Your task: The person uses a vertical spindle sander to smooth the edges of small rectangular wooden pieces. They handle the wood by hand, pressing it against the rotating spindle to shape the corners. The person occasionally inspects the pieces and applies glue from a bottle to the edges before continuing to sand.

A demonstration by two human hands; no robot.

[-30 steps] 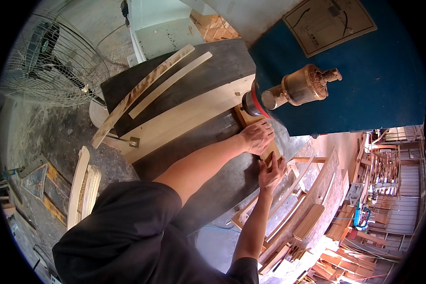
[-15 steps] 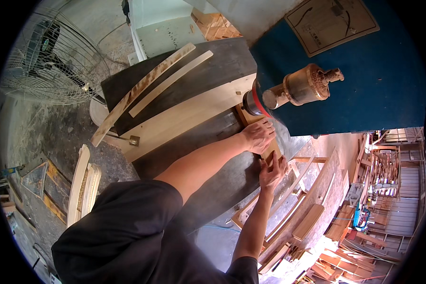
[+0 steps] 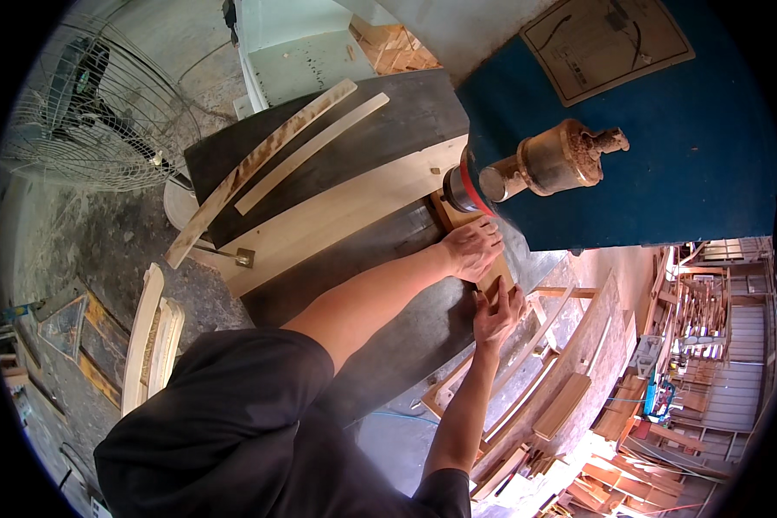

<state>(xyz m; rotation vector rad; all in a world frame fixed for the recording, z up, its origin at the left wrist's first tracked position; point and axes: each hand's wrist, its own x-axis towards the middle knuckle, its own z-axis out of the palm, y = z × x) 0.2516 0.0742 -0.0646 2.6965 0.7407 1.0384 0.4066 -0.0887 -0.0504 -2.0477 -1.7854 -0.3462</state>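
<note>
My left hand [image 3: 473, 250] is curled over a narrow brown wooden board [image 3: 447, 210], just below a black, red-rimmed round tool head [image 3: 466, 186] of a machine. My right hand [image 3: 498, 315] grips the near end of that board with bent fingers. The board lies on a dark metal table [image 3: 363, 328] and runs under the tool head. A dusty cylindrical metal fitting [image 3: 554, 157] juts from the blue machine body [image 3: 647, 190] beside it. On the table's left part lie a pale plank [image 3: 337, 207], a mottled curved strip [image 3: 268, 160] and a shorter pale strip [image 3: 311, 154].
A wire-caged fan [image 3: 95, 104] stands at the upper left. Curved pale wood pieces [image 3: 147, 337] sit at the lower left. To the right are a workbench [image 3: 596, 328] with wooden frames and boards [image 3: 561, 406], and stacked timber [image 3: 699, 311] by a corrugated wall [image 3: 747, 354].
Both hands and the brown board have shifted at most very slightly to the right, about as much as the whole view. The grip looks the same.
</note>
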